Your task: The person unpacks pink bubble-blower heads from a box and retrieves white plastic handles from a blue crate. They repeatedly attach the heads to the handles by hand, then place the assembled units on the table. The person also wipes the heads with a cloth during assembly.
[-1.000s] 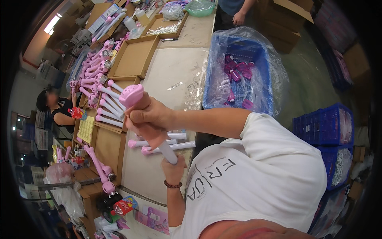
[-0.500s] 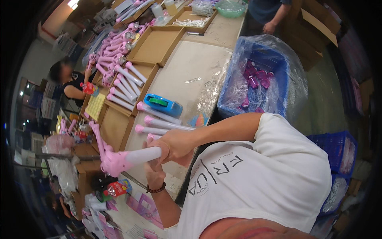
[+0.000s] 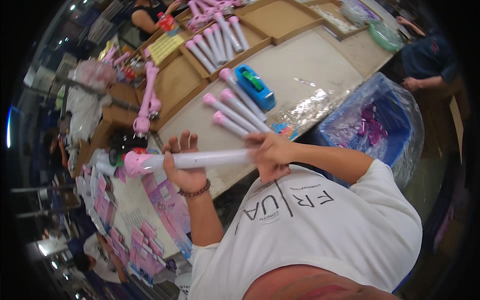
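Note:
Across my front lies a translucent white tube with a pink end [image 3: 220, 159]; its pink end points left. My left hand [image 3: 186, 170] has its fingers spread, the tube running across the palm and the thumb lying over it. Around the tube's plain right end, my right hand [image 3: 272, 155] is closed and somewhat blurred, hiding the tip. Similar pink-ended tubes [image 3: 232, 122] lie on the table just beyond my right hand. A jointed pink plastic part [image 3: 145, 102] rests farther left, by the cardboard trays.
Beyond the tubes stands a blue tape dispenser [image 3: 256, 89]. Cardboard trays [image 3: 177, 82] hold more tubes and pink parts. At right is a plastic-lined blue crate [image 3: 400, 132] with purple pieces, a person [image 3: 430, 62] beside it. Pink printed cards [image 3: 167, 202] lie at left.
The view has turned and moved left. My left hand has spread its fingers along the tube, which now lies nearly level. My right hand has moved away from the left, to the tube's plain end.

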Demonstrator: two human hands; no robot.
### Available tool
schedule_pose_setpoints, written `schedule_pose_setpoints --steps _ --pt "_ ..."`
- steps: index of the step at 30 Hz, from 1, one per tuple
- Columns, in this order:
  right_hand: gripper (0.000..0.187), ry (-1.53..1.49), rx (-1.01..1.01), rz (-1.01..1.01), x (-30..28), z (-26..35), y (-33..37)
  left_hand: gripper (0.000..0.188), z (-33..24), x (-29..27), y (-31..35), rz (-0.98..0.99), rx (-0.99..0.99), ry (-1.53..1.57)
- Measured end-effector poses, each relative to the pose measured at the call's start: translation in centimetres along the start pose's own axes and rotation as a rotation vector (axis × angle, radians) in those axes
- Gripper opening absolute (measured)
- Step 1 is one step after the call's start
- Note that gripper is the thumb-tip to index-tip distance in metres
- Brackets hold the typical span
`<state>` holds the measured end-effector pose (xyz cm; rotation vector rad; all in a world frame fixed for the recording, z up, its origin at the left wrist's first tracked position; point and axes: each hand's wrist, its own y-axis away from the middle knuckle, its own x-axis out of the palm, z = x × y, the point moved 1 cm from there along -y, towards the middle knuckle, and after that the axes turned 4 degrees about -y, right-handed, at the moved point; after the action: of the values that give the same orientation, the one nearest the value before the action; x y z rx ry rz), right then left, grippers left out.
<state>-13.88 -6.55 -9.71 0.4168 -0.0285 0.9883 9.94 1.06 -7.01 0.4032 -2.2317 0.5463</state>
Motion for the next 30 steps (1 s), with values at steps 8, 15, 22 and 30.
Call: schedule_pose_setpoints --steps 8,15,22,30 --pt "0.048 -0.131 -0.156 -0.404 -1.9 -10.5 -4.3 0.022 3.7 6.9 4.6 0.483 0.129 -0.827" --pt "0.051 0.397 -0.026 -0.348 -2.2 -10.7 -3.0 0.011 4.5 3.3 2.2 -0.113 -0.144 -0.530" --pt "0.034 0.158 -0.010 -0.199 0.6 -8.3 -1.5 0.042 8.4 -3.1 -1.7 -0.260 -0.515 -0.130" --pt "0.034 0.071 0.030 -0.562 -11.1 -1.3 -12.1 0.056 9.3 -8.1 2.6 -0.266 -0.734 -0.583"
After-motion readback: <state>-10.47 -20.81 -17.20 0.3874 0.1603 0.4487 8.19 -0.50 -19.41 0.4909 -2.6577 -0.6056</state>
